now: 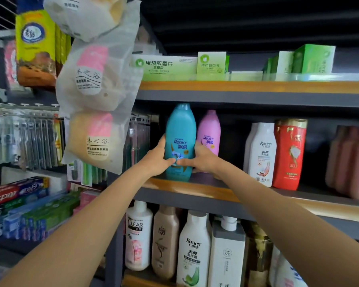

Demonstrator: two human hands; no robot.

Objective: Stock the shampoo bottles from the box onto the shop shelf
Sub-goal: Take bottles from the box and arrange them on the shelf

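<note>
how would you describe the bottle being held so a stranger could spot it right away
Find the middle shelf of the grey rack, at its left end. The teal Rejoice bottle stands there upright, gripped by the left hand and right hand. Its only same-shaped neighbour, the pink Rejoice bottle, sits just behind it.

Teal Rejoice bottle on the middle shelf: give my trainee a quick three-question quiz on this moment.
1. True or false: both hands hold the teal Rejoice bottle.
2. Which bottle stands just right of it, slightly further back? A) pink Rejoice bottle B) red bottle C) white Raclen bottle
3. Fill in: the boxes on the shelf above are mostly ____ in colour.

Key:
1. True. The left hand and right hand grip its sides, thumbs meeting across the label.
2. A, the pink Rejoice bottle. The white Raclen bottle and red bottle stand further right on the middle shelf.
3. Green, as on the green boxes.
</note>
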